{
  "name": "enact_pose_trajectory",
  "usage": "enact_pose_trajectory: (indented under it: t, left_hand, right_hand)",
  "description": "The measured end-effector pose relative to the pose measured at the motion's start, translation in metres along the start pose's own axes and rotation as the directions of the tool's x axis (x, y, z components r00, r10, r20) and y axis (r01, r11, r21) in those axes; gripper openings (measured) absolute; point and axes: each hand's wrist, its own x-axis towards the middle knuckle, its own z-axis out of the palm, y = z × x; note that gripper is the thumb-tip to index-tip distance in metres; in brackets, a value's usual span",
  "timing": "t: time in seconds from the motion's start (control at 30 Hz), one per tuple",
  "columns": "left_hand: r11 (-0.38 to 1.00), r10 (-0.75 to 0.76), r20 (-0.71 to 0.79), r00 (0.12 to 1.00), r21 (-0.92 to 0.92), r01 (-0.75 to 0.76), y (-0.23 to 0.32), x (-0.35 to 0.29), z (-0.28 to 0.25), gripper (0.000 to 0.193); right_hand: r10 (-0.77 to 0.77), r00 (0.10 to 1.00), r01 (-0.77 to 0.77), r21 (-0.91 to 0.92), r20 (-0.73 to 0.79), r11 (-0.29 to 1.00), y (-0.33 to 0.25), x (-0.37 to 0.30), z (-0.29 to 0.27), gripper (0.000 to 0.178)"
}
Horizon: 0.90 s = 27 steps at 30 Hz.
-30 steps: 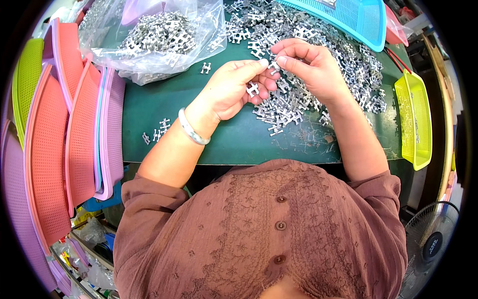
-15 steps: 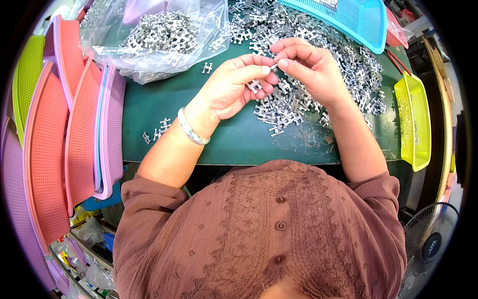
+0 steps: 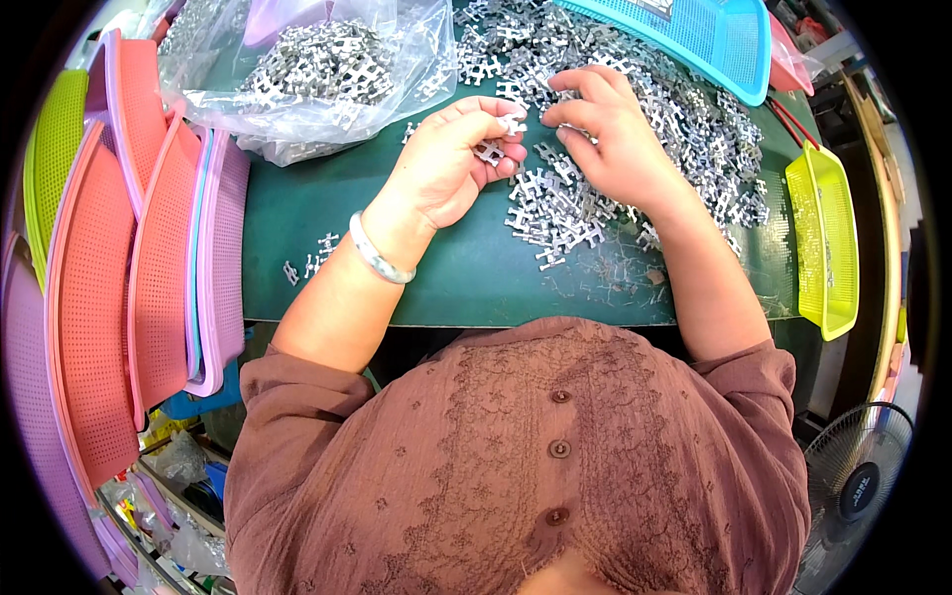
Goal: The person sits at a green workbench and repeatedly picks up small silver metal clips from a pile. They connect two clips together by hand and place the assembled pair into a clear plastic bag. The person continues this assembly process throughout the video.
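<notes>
Small silver H-shaped metal parts lie heaped in a wide pile [image 3: 565, 213] on the green table. My left hand [image 3: 446, 164], with a pale bangle on its wrist, is closed on a few of them. One metal part [image 3: 512, 124] is pinched between thumb and index finger, and another [image 3: 489, 152] sits against the curled fingers below. Over the pile hovers my right hand [image 3: 620, 139], its fingers bent and apart, with nothing seen between them. Whether its fingertips touch the parts beneath cannot be made out.
A clear plastic bag [image 3: 297, 134] of the same parts stands at the back left. Stacked coral and purple baskets [image 3: 94, 327] line the left side. A blue basket [image 3: 694, 50] lies at the back right, a yellow-green basket [image 3: 843, 248] at the right edge. Below it is a fan [image 3: 859, 491].
My hands have moved apart. The right has let go at the left fingertips and shifted right and slightly away, its fingers spreading. The left has drawn slightly left, keeping its parts.
</notes>
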Motion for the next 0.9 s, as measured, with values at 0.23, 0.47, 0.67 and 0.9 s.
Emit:
enact_pose_trajectory:
  t: [0.23,0.47,0.67,0.9]
  left_hand:
    - [0.995,-0.046,0.009,0.999,-0.091,0.047,0.001,0.001,-0.002,0.013]
    - [0.994,-0.069,-0.038,0.997,0.084,0.072,0.001,-0.002,0.001,0.012]
    - [0.975,-0.122,-0.057,0.991,0.178,0.13,0.004,-0.005,0.008,0.018]
    - [0.955,-0.185,-0.003,0.983,0.236,0.181,0.004,-0.007,0.011,0.027]
  right_hand:
    - [-0.041,0.983,0.082,-0.23,0.176,0.97,-0.008,-0.001,0.008,0.012]
    - [0.028,0.995,-0.031,0.025,0.096,0.999,0.002,0.0,0.003,0.008]
    - [0.247,0.963,-0.266,0.484,0.103,0.834,0.001,0.002,-0.002,0.009]
    - [0.45,0.845,-0.493,0.75,0.291,0.442,-0.01,0.005,-0.009,0.012]
